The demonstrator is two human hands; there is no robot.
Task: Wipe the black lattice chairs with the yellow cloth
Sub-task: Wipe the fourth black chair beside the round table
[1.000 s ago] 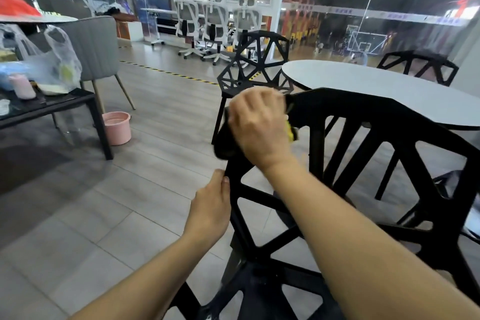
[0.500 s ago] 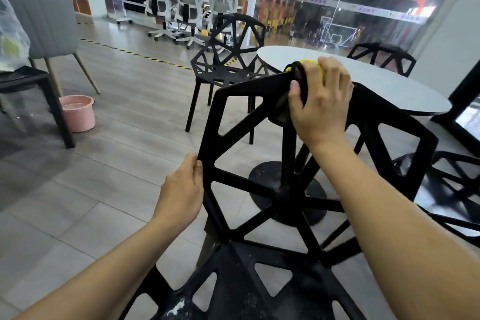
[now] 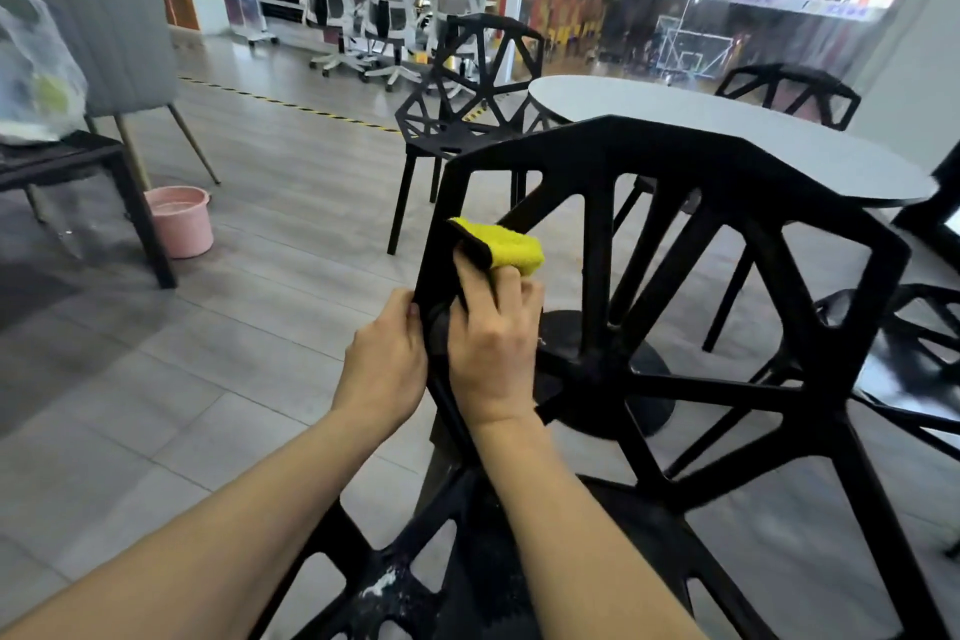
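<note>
Two hands are right up on the nearest black lattice chair (image 3: 670, 276), both at the left edge of its backrest. Left hand (image 3: 384, 359) has its fingers curled round the outer side of that left upright strut, gripping it. Right hand (image 3: 493, 348) sits just beside it on the inner side, fingers wrapped over the yellow cloth (image 3: 506, 244) and pressing it against the same strut; the cloth pokes out above the knuckles, yellow with a dark edge or backing folded over. The two hands are nearly touching, with only the strut between them. Down at the bottom of the view the chair's seat has some whitish specks on it.

Just past the backrest is a round white table (image 3: 727, 130) on a black pedestal base. A second lattice chair (image 3: 467, 94) stands at its far left side, a third one (image 3: 789, 94) peeks up behind the table on the right, and part of another is at the right edge, kind of blurry.

Off to the left there's a pink bucket (image 3: 182, 221) on the grey tile floor beside a dark table leg, a grey upholstered chair (image 3: 119, 36) behind it, and a plastic bag (image 3: 36, 68) on the dark table (image 3: 67, 156). Way back, a row of white office chairs (image 3: 384, 0) stands by the glass wall.
</note>
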